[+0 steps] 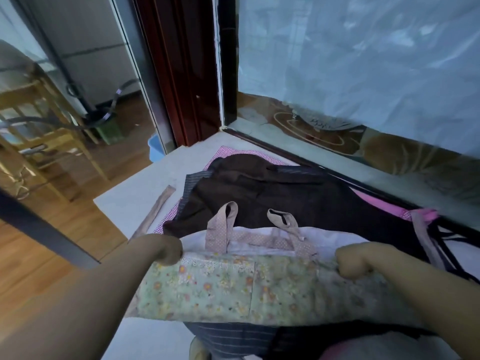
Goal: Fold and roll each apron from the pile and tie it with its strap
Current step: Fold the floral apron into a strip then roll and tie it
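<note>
A green floral apron (233, 289) with lace trim and a white lining lies across the near part of the pile. Its pink dotted straps (223, 224) stick up at the far edge. My left hand (166, 249) grips the apron's left edge with curled fingers. My right hand (355, 261) grips the right edge the same way. Beyond it the pile holds a dark brown apron (259, 188), a striped dark one (192, 183) and a pink checked one (226, 153).
The pile sits on a pale grey surface (135, 201) beside a window ledge and dark frame (311, 162). A loose beige strap (155, 209) lies left of the pile. Black and pink straps (436, 237) trail at the right. Wooden floor and a chair are at left.
</note>
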The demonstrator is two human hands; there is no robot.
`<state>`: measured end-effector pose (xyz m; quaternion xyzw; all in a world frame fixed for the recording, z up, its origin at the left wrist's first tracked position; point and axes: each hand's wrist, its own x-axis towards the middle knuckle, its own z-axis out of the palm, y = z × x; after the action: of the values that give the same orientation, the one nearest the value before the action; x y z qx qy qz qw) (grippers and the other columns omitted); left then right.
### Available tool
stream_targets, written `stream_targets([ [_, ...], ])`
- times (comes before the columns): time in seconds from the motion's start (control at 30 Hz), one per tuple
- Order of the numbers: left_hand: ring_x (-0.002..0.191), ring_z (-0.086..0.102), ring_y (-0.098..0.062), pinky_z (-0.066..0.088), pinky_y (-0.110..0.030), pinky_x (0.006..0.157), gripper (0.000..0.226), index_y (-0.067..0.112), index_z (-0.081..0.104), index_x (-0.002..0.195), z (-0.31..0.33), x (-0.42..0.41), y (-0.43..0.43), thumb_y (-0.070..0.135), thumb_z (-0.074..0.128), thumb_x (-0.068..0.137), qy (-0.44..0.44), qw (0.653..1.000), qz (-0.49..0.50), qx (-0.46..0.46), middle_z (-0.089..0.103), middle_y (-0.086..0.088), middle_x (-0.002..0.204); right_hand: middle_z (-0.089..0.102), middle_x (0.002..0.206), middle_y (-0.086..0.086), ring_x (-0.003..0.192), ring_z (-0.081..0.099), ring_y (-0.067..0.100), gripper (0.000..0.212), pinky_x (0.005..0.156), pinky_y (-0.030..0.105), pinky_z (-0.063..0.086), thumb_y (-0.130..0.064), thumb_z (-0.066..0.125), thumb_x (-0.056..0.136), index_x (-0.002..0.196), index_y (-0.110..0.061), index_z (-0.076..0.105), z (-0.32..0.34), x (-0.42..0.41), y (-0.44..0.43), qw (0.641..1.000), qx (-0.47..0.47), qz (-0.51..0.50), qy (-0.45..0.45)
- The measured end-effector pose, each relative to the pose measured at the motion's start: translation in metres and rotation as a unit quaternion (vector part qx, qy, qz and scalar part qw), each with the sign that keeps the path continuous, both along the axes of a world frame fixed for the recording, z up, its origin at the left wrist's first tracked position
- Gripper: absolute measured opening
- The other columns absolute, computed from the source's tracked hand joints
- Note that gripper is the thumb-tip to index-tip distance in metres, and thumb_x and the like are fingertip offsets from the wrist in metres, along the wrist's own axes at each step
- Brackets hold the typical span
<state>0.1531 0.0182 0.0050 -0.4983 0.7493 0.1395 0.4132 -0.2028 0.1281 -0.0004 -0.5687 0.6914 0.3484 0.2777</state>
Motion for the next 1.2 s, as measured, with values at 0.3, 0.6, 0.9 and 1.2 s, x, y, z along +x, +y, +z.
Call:
stream_targets([
  [0.3, 0.104, 0.060, -0.028, 0.033, -0.031, 0.068, 0.018, 0.022, 0.056, 0.101, -0.032, 0.000, -0.020, 0.023, 0.039, 0.096, 0.155, 0.934, 0.142, -0.288, 0.062, 0.001, 0.111, 0.061, 0.087, 0.002, 0.083, 0.061, 0.026, 0.019, 0.063, 0.029, 0.040, -0.026, 0.048, 0.090, 0.073, -0.020, 0.052, -0.026, -0.021, -0.049, 0.965, -0.257, -0.049, -0.028],
  [0.6, 0.069, 0.063, -0.030, 0.044, -0.035, 0.062, 0.014, 0.016, 0.060, 0.081, -0.078, 0.043, -0.036, 0.027, 0.065, 0.088, 0.153, 0.926, -0.030, -0.343, 0.066, -0.006, 0.074, 0.062, 0.107, 0.003, 0.094, 0.059, 0.020, 0.021, 0.085, 0.034, 0.047, -0.021, 0.038, 0.097, 0.109, -0.019, 0.055, -0.095, -0.023, -0.059, 0.958, -0.268, -0.087, -0.060],
  [0.9, 0.109, 0.055, -0.031, 0.021, -0.064, 0.105, 0.034, 0.018, 0.056, 0.116, -0.109, -0.047, 0.013, 0.031, 0.054, 0.084, 0.325, 0.850, -0.161, -0.382, 0.057, -0.009, 0.116, 0.055, 0.116, 0.004, 0.108, 0.050, 0.026, 0.031, 0.094, 0.040, 0.037, -0.039, 0.047, 0.092, 0.116, -0.023, 0.056, -0.087, -0.005, -0.075, 0.917, -0.354, -0.177, -0.059],
  [1.2, 0.144, 0.017, -0.031, 0.006, -0.064, 0.109, 0.061, 0.028, 0.032, 0.146, -0.150, -0.076, 0.035, 0.060, 0.025, 0.095, 0.311, 0.894, -0.199, -0.254, 0.024, -0.007, 0.157, 0.064, 0.098, 0.010, 0.089, 0.060, 0.024, 0.019, 0.079, 0.033, 0.045, -0.028, 0.052, 0.093, 0.098, -0.012, 0.061, -0.075, 0.012, -0.139, 0.788, -0.356, -0.399, -0.306],
])
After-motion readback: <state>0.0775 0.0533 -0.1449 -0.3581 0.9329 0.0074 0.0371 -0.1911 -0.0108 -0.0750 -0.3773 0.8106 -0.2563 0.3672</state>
